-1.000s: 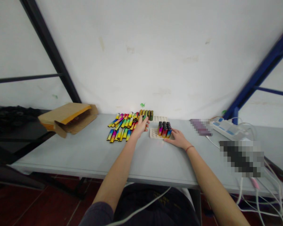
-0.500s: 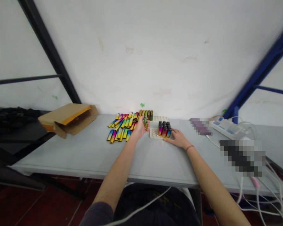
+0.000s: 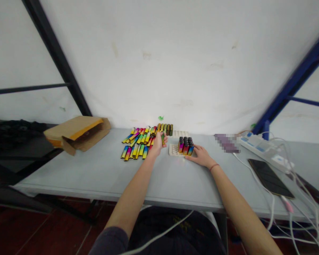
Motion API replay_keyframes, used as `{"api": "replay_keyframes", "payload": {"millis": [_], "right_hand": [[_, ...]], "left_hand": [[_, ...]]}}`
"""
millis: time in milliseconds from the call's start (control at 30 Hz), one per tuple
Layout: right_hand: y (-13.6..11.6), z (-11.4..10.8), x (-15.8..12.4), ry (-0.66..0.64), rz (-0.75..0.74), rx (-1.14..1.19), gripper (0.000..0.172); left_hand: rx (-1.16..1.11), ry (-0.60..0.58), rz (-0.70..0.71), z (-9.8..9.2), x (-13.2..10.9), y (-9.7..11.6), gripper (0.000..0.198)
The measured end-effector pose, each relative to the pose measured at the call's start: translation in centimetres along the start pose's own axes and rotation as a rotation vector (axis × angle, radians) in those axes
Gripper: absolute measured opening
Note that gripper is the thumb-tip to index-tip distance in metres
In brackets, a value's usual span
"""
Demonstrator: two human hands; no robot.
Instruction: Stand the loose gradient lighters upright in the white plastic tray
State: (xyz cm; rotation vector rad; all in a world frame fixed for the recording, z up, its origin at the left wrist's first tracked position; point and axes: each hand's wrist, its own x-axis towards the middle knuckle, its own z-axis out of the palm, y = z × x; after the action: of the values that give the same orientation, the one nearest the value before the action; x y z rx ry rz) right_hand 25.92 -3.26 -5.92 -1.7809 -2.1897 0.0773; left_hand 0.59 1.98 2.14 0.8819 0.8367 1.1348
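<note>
On the table (image 3: 95,170), the hands are staying apart, the left hand (image 3: 157,147) gripping a lighter (image 3: 163,139) upright, the right hand (image 3: 200,157) lying open against a white tray (image 3: 173,150) of standing lighters (image 3: 185,146), seemingly steadying it.

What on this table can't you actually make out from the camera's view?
All from the head view:
The lighter in the left hand: fingers cover most of it.
The purple object beyond the right hand: pixelated, so unidentifiable.
The white tray: upright lighters hide its middle.
Inside the cardboard box: flap-shaded, too small.
</note>
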Motion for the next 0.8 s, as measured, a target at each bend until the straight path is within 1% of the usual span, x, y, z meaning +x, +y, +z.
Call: {"api": "replay_keyframes", "payload": {"millis": [67, 200, 400, 633, 800], "right_hand": [[0.0, 0.0, 0.0, -0.005, -0.003, -0.009, 0.081], [0.0, 0.0, 0.1, 0.003, -0.010, -0.010, 0.080], [0.1, 0.2, 0.1, 0.012, -0.016, -0.007, 0.078], [0.4, 0.4, 0.1, 0.027, -0.007, 0.015, 0.079], [0.3, 0.4, 0.1, 0.021, 0.000, 0.002, 0.080]], "left_hand": [[0.000, 0.018, 0.030, 0.1, 0.2, -0.2, 0.022], [-0.013, 0.015, 0.052, 0.4, 0.2, -0.4, 0.022], [0.032, -0.029, 0.014, 0.7, 0.0, -0.7, 0.022], [0.118, 0.019, 0.079, 0.2, 0.5, -1.3, 0.023], [0.094, 0.036, 0.063, 0.3, 0.5, -1.0, 0.019]]}}
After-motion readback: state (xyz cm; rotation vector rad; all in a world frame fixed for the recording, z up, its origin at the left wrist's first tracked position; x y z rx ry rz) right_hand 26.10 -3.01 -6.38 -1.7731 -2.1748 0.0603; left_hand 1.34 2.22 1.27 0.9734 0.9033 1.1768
